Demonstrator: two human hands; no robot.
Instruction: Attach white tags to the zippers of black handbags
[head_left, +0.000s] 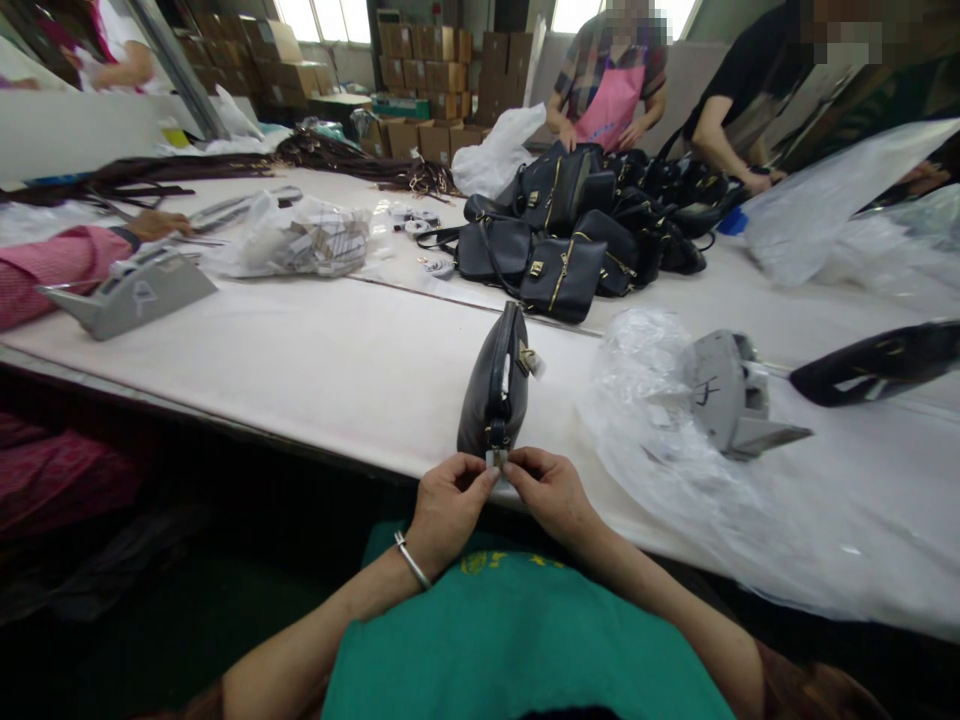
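Observation:
A black handbag point(491, 385) stands upright on the white table in front of me, its narrow end turned my way. A gold clasp point(527, 358), partly wrapped in something pale, sits on its right face. At the near end, a small whitish wrapping point(496, 459) covers the strap fitting. My left hand point(450, 505) pinches this wrapping from the left, thumb and forefinger closed. From the right, my right hand point(551, 495) pinches it too, fingertips almost meeting the left ones. What lies under the wrapping is too small to make out.
Black handbags point(566, 270) are heaped across the table, with co-workers behind them. Clear plastic bags point(652, 400) and a grey tape dispenser point(724, 390) lie to my right. Another tape dispenser point(150, 295) stands left, near a co-worker's pink sleeve point(60, 270). Dark straps point(360, 165) lie farther back.

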